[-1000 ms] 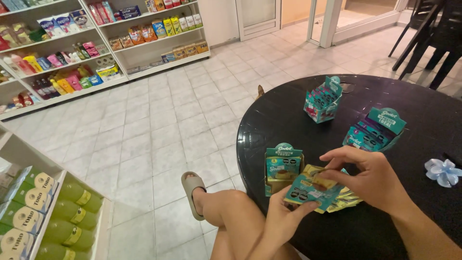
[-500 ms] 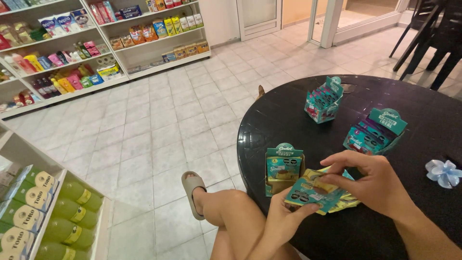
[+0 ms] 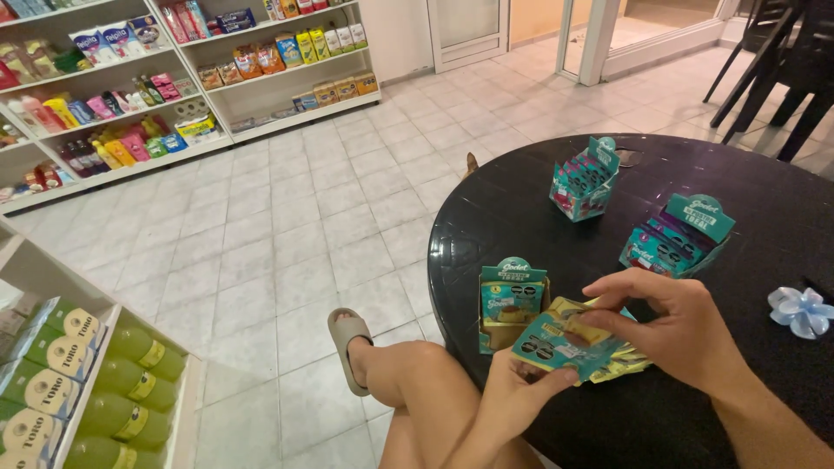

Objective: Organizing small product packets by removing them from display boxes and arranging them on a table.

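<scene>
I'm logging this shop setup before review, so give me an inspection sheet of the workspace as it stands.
Surface: round black table, dark and glossy.
Job's things: stack of teal snack packets held at the table's near edge; open teal display box just behind it.
Clutter: two more teal display boxes, pale blue ribbon bow.
Hands: left hand supports the stack from below; right hand pinches it from above.
Cables: nothing seen.
Surroundings: tiled floor, stocked white shelves, green bottles on a near rack, dark chair legs.
</scene>
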